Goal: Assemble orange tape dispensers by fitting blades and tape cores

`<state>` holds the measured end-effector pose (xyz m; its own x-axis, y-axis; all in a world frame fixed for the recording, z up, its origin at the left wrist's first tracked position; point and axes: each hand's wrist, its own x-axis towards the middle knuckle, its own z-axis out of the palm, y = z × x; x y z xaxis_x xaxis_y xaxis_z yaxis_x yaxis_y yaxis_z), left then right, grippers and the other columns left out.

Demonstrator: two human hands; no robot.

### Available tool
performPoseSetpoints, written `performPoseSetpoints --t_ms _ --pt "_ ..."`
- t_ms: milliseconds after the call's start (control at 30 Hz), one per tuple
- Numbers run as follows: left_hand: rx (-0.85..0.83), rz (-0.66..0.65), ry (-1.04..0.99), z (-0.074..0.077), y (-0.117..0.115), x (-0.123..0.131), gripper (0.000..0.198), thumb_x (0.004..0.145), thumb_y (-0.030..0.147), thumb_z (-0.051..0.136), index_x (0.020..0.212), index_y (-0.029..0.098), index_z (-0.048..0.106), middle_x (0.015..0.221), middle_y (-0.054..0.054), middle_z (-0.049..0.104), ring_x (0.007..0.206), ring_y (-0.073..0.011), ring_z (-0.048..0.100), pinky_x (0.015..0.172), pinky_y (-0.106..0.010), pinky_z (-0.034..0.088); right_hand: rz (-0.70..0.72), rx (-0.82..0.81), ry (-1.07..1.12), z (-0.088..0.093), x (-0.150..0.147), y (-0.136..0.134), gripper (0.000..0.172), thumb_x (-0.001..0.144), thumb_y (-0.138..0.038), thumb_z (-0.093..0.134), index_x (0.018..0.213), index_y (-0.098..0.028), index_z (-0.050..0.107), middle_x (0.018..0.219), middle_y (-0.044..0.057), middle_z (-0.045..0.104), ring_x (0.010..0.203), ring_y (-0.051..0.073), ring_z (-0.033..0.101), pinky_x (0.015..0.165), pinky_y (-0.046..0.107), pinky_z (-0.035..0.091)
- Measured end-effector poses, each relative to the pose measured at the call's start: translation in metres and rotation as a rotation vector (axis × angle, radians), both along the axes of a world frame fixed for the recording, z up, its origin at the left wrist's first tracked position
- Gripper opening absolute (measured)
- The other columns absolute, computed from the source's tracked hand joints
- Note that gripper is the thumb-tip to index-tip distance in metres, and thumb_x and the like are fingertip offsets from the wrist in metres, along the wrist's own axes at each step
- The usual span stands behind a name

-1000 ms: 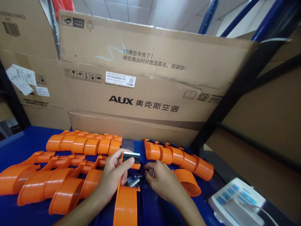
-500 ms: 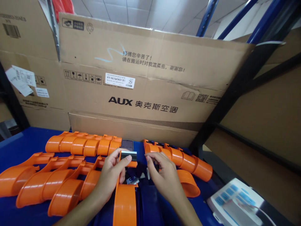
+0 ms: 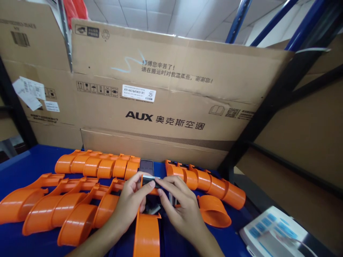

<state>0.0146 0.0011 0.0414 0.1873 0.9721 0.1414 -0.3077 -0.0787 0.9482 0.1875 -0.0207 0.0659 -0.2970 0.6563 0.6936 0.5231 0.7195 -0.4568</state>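
Note:
My left hand (image 3: 130, 201) is closed round the upper end of an orange tape dispenser (image 3: 147, 233), its thumb lying on a black strip (image 3: 148, 180) below a toothed metal blade (image 3: 150, 176). The dispenser's wide curved body hangs down toward me. My right hand (image 3: 183, 201) pinches the right end of the same head, fingertips at the black strip and thumb just under it. Small dark and silvery pieces (image 3: 154, 208) lie behind the dispenser, partly hidden by my hands.
Several orange dispensers (image 3: 71, 207) stand in two rows on the blue table (image 3: 16, 157) at left. More dispensers (image 3: 217, 185) sit at right, near a single orange one (image 3: 214, 211). A phone (image 3: 147, 166) leans at the back. A white keypad device (image 3: 276, 232) is at lower right, cardboard (image 3: 166, 142) behind.
My right hand has moved left and its fingers now touch the dispenser's head beside the blade. The whole view has shifted slightly.

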Motion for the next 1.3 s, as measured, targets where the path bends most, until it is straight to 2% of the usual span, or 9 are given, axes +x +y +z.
performPoseSetpoints --t_ms 233,433,567,667,800,933,1100,1300 --pt "-0.017 -0.008 -0.021 -0.001 0.002 -0.001 0.032 0.083 0.047 0.074 0.096 0.020 0.063 0.041 0.012 0.040 0.032 -0.0055 0.032 0.036 -0.016 0.027 -0.037 0.019 -0.012 0.000 -0.001 0.002 0.027 0.095 -0.020 0.061 0.120 -0.025 0.071 0.112 0.009 0.072 0.103 0.024 0.069 0.090 0.040 0.059" --pt "-0.035 0.013 -0.056 0.001 0.000 -0.003 0.034 0.082 0.049 0.075 0.095 0.022 0.059 0.039 0.013 0.040 0.032 -0.0052 0.029 0.037 -0.015 0.026 -0.071 0.035 0.009 0.006 0.004 0.000 0.022 0.095 -0.022 0.062 0.115 -0.025 0.071 0.108 0.009 0.075 0.099 0.025 0.071 0.088 0.040 0.059" --pt "-0.062 0.060 -0.144 0.007 -0.005 -0.009 0.032 0.084 0.048 0.073 0.089 0.023 0.054 0.038 0.012 0.042 0.032 -0.0050 0.027 0.038 -0.016 0.027 -0.174 0.061 0.030 0.012 0.014 -0.001 0.019 0.093 -0.021 0.064 0.110 -0.025 0.071 0.105 0.007 0.073 0.097 0.024 0.069 0.087 0.041 0.057" --pt "-0.050 0.051 -0.181 0.009 -0.007 -0.014 0.030 0.087 0.049 0.070 0.092 0.023 0.055 0.038 0.012 0.042 0.031 -0.0054 0.030 0.038 -0.016 0.028 -0.222 0.069 0.018 0.015 0.020 0.000 0.016 0.092 -0.021 0.063 0.107 -0.024 0.070 0.102 0.007 0.073 0.095 0.025 0.068 0.086 0.042 0.055" --pt "-0.045 0.015 -0.190 0.008 -0.007 -0.015 0.032 0.089 0.053 0.066 0.089 0.023 0.055 0.039 0.011 0.043 0.031 -0.0055 0.031 0.038 -0.016 0.027 -0.112 -0.052 -0.128 0.015 0.019 -0.002 0.018 0.092 -0.019 0.061 0.107 -0.024 0.069 0.098 0.006 0.072 0.091 0.024 0.066 0.082 0.039 0.055" --pt "-0.036 0.008 -0.155 0.006 -0.010 -0.011 0.032 0.087 0.052 0.069 0.090 0.022 0.055 0.040 0.011 0.042 0.032 -0.0051 0.030 0.037 -0.016 0.024 -0.008 -0.183 -0.328 0.009 0.013 -0.004 0.015 0.094 -0.019 0.061 0.106 -0.024 0.067 0.102 0.006 0.070 0.096 0.024 0.064 0.085 0.039 0.054" --pt "-0.016 -0.028 -0.128 0.006 -0.011 -0.008 0.033 0.088 0.051 0.068 0.085 0.022 0.053 0.038 0.012 0.040 0.031 -0.0049 0.029 0.038 -0.016 0.024 -0.014 -0.229 -0.398 0.000 0.007 -0.003 0.005 0.096 -0.024 0.062 0.097 -0.023 0.067 0.098 0.007 0.066 0.093 0.024 0.062 0.083 0.038 0.053" --pt "-0.033 -0.024 -0.108 0.007 -0.013 -0.006 0.035 0.086 0.052 0.070 0.084 0.023 0.052 0.038 0.011 0.040 0.032 -0.0050 0.029 0.038 -0.017 0.023 0.033 -0.212 -0.464 -0.006 -0.003 -0.002 0.012 0.093 -0.023 0.065 0.105 -0.024 0.068 0.103 0.007 0.069 0.102 0.026 0.061 0.092 0.044 0.050"
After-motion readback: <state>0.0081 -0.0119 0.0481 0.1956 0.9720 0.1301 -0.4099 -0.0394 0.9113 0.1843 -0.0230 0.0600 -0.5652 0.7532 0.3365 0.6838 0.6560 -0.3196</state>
